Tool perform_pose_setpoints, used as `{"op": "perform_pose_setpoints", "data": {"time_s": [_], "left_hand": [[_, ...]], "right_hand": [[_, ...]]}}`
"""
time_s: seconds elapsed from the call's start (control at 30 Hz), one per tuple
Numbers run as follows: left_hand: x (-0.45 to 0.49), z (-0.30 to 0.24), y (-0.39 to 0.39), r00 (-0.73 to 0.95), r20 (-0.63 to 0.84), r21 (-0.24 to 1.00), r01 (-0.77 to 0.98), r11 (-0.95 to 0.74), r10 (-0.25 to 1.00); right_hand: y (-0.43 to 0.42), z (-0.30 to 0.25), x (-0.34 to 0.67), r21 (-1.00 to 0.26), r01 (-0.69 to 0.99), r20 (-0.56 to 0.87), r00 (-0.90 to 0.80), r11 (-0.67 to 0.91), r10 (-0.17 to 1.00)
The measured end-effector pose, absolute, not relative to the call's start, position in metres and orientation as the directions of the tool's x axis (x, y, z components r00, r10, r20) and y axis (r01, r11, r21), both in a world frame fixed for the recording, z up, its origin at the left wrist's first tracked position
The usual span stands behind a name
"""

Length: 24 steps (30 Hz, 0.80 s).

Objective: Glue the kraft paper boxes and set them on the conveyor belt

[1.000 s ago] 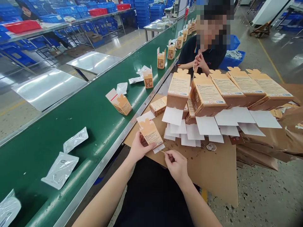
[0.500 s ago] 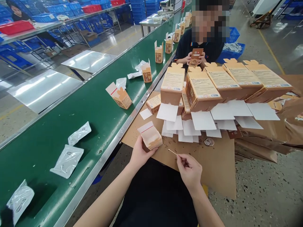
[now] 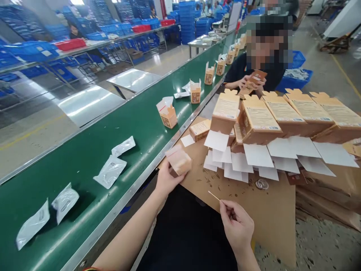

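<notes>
My left hand [image 3: 166, 180] grips a small tan carton [image 3: 178, 161] from below, holding it just above the near corner of a brown cardboard sheet [image 3: 254, 210]. Its flap end with a red stripe points left toward the green conveyor belt [image 3: 84, 158]. My right hand [image 3: 237, 226] is closed in a pinch on a thin wooden stick [image 3: 213, 195], lower and to the right of the carton, apart from it. Rows of flat tan cartons [image 3: 259, 118] with white flaps lie fanned out across the cardboard beyond both hands.
White plastic pouches [image 3: 110, 171] and upright open cartons [image 3: 168, 113] ride on the belt. A co-worker [image 3: 254, 64] sits opposite, hands on a carton. A small metal ring [image 3: 261, 184] lies on the cardboard. Blue crates and steel tables stand beyond the belt.
My left hand has lifted and turned the carton from lying label-up to end-on. My right hand has pulled the stick away, down and to the right. The pouches moved along the belt.
</notes>
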<state>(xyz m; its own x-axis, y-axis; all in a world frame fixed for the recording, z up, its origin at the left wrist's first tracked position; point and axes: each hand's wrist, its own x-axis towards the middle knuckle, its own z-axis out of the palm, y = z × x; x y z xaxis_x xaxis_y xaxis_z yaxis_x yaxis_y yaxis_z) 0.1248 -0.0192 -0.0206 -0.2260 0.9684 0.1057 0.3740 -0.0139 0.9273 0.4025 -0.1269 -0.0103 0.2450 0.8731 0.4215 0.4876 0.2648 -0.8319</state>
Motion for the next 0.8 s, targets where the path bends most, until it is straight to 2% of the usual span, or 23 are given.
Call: {"op": "perform_pose_setpoints", "data": {"time_s": [0.13,0.2,0.3,0.6,0.7,0.8], "left_hand": [[0.045,-0.007,0.0,-0.555,0.106,0.941,0.325,0.098,0.825],[0.012,-0.003,0.009,-0.627,0.077,0.927,0.332,0.177,0.775],[-0.016,-0.005,0.02,-0.625,0.035,0.897,0.363,0.251,0.78],[-0.022,-0.014,0.046,-0.517,0.017,0.903,0.376,0.21,0.856],[-0.015,-0.014,0.041,-0.534,0.067,0.921,0.358,0.154,0.843],[0.003,-0.018,0.021,-0.605,0.177,0.935,0.35,0.059,0.777]], "right_hand": [[-0.131,-0.014,0.409,-0.83,0.506,0.42,0.287,0.236,0.861],[-0.132,-0.017,0.411,-0.837,0.504,0.403,0.306,0.212,0.862],[-0.13,-0.021,0.411,-0.851,0.5,0.361,0.337,0.159,0.87],[-0.125,-0.022,0.406,-0.866,0.466,0.357,0.324,0.181,0.876],[-0.132,-0.023,0.42,-0.86,0.489,0.351,0.357,0.147,0.865],[-0.148,-0.024,0.439,-0.86,0.508,0.312,0.454,0.045,0.835]]}}
